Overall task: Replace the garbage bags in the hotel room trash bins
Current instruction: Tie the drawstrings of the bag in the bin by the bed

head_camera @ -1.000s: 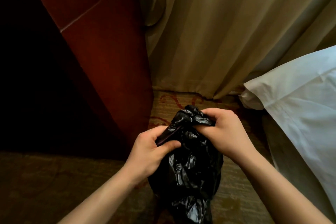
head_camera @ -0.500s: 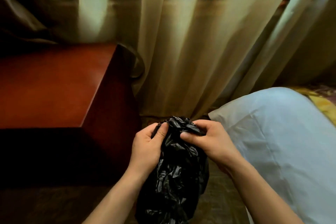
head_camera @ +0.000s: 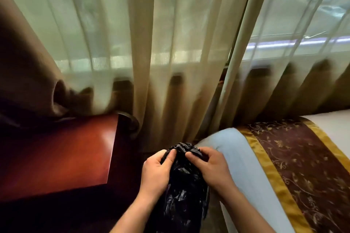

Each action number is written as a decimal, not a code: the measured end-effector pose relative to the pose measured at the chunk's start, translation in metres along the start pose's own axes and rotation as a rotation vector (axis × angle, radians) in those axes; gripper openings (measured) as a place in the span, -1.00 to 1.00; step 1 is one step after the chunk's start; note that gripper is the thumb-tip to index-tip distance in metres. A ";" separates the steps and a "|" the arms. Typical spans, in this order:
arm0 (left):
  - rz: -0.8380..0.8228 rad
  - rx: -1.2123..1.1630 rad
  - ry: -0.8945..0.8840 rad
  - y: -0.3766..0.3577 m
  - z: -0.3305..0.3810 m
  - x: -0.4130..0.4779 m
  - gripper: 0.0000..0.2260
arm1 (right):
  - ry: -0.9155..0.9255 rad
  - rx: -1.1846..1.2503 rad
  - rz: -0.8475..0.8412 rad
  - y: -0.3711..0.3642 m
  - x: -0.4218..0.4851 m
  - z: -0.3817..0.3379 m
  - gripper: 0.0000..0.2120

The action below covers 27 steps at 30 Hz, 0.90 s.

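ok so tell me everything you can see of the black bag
The bag is thin, glossy black plastic, heavily crinkled. Its top is gathered into a bunch, pinched from either side by the left hand and right hand. The rest hangs down between the forearms and runs out of frame, between the table and bed.

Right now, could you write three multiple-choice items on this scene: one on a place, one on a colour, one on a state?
1. Where is the garbage bag?
A) between the wooden table and the bed
B) on the table top
C) on the bed

2. What colour is the bag?
A) white
B) black
C) blue

3. How is the bag's top?
A) spread open
B) lying flat
C) bunched, gripped by the left hand and the right hand

Answers:
1 A: it sits in the gap between them.
2 B: glossy black plastic.
3 C: both hands pinch the gathered top.
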<state>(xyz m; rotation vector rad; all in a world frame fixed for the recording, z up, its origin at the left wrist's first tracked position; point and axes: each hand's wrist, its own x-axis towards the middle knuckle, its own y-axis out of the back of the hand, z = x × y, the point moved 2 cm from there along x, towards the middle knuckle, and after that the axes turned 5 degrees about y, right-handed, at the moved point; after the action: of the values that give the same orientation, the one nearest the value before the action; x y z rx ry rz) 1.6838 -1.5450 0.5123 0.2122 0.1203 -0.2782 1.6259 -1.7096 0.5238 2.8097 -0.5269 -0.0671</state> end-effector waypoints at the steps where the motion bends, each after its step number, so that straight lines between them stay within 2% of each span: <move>1: -0.003 0.013 -0.007 -0.003 0.015 -0.003 -0.56 | 0.005 -0.025 0.010 0.010 -0.002 -0.012 -0.80; 3: -0.011 0.062 -0.034 -0.011 0.043 -0.006 -0.57 | 0.012 -0.055 0.035 0.030 -0.006 -0.030 -0.77; 7: -0.060 0.106 -0.061 -0.032 0.078 -0.013 -0.74 | 0.044 -0.137 0.082 0.067 -0.013 -0.050 -0.75; 10: -0.088 0.149 -0.105 -0.044 0.093 -0.019 -0.65 | 0.072 -0.160 0.128 0.089 -0.023 -0.059 -0.79; 14: -0.150 0.185 -0.203 -0.058 0.113 -0.026 -0.68 | 0.122 -0.256 0.221 0.110 -0.043 -0.074 -0.79; 19: -0.316 0.213 -0.325 -0.071 0.130 -0.027 -0.69 | 0.083 -0.437 0.380 0.124 -0.078 -0.094 -0.74; 23: -0.522 0.227 -0.450 -0.075 0.143 -0.039 -0.72 | -0.007 -0.538 0.554 0.120 -0.117 -0.108 -0.76; 27: -0.730 0.257 -0.539 -0.072 0.152 -0.060 -0.88 | -0.122 -0.625 0.728 0.099 -0.168 -0.131 -0.74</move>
<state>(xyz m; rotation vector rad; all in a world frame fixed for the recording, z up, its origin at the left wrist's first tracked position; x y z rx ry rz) 1.6195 -1.6309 0.6549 0.3367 -0.3858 -1.0686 1.4477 -1.7027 0.6759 1.8948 -1.2643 -0.2090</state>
